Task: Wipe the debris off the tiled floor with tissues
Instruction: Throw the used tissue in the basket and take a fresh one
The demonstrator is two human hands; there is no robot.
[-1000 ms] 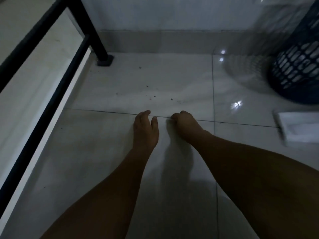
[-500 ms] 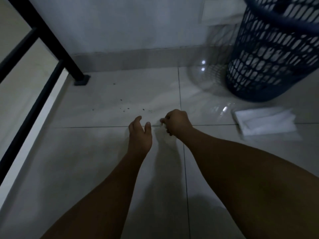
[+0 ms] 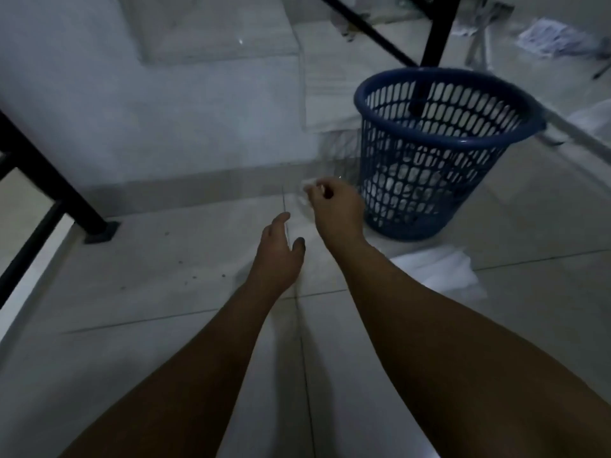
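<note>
The right grip (image 3: 334, 206) pinches a small tissue (image 3: 307, 186) just left of the basket (image 3: 456, 140); it should clear the rim before letting go. The left grip (image 3: 277, 256) hangs slack and empty. Debris (image 3: 195, 277) lies on the floor (image 3: 165, 309), well left of the basket.

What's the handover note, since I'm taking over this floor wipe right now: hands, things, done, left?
Left hand: open, empty, above the tiled floor.
Right hand: pinches a crumpled tissue, raised beside the blue basket.
Spare tissues lie on the floor, right of the arms.
Done: white wads show inside the basket.
Left: probably bin this tissue, then wipe the dark specks left of the hands.
</note>
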